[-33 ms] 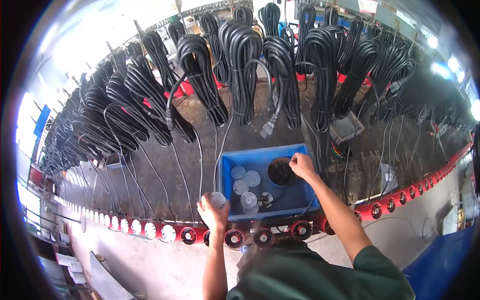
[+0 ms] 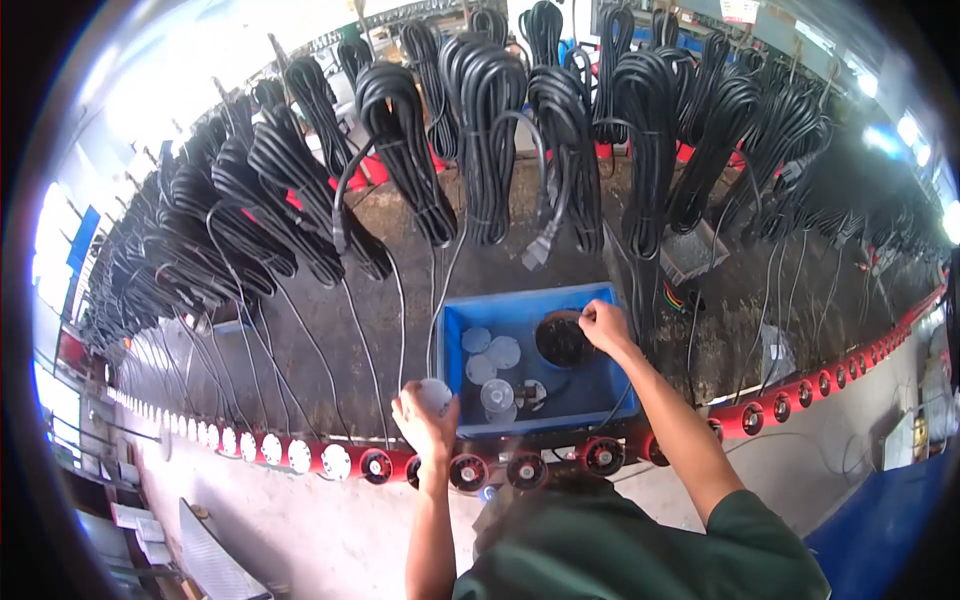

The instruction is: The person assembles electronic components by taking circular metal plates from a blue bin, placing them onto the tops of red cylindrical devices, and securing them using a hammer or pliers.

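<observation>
My left hand (image 2: 424, 425) grips a round, whitish translucent disc (image 2: 436, 396) at the near left corner of a blue plastic bin (image 2: 449, 352). My right hand (image 2: 607, 328) is above the bin's right side, with thumb and fingertips pinched together at the rim of a round brown bowl (image 2: 545, 345). Dark small contents fill the bowl, too fine to tell apart. What the pinch holds, if anything, cannot be made out. Left of the bowl, several pale discs (image 2: 503, 351) lie on the bin floor. Nearer me are a clear round cup-like piece (image 2: 494, 395) and a small metallic part (image 2: 534, 394).
Bundled black power cables (image 2: 487, 140) hang in rows across the far side, their leads running down to the bench (image 2: 290, 350). Red cylindrical housings (image 2: 604, 456) line the near edge, several with white covers (image 2: 336, 461). A small grey tray (image 2: 694, 252) sits behind the bin.
The disc in my left hand now faces the camera slightly more. My right hand stays pinched at the bowl, almost unmoved, and the whole view has shifted a little.
</observation>
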{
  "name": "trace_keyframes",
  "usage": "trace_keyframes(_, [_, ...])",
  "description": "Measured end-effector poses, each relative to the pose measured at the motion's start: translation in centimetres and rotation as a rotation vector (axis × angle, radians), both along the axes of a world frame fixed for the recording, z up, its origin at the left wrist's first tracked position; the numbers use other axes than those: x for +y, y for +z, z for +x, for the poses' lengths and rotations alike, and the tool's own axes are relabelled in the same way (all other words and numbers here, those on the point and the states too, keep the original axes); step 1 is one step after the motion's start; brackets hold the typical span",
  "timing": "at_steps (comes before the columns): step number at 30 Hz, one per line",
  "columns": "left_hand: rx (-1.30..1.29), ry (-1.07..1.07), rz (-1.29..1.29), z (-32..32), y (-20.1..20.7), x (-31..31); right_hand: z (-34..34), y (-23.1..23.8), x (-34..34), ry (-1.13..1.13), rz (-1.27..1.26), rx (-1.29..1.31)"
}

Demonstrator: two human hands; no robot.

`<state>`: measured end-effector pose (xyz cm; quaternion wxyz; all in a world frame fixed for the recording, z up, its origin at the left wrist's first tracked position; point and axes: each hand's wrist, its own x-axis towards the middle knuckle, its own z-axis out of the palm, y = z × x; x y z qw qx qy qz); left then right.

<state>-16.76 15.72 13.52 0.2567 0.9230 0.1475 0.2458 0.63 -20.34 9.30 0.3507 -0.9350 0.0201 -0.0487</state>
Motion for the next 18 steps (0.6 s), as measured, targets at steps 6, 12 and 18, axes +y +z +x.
trace_keyframes(6, [0.058, -0.147, -0.318, -0.8, 0.8, 1.3, -6.0, 6.3, 4.2, 0.284, 0.492, -0.023])
trace_keyframes(12, [0.029, -0.664, -2.009, -3.6, 9.5, -4.5, -12.9, 15.6, 9.6, 0.637, 0.941, 0.232])
trace_keyframes(18, [0.19, -0.592, -1.959, -5.3, 11.8, -7.0, -13.9, 17.4, 11.4, 0.695, 0.465, -0.2])
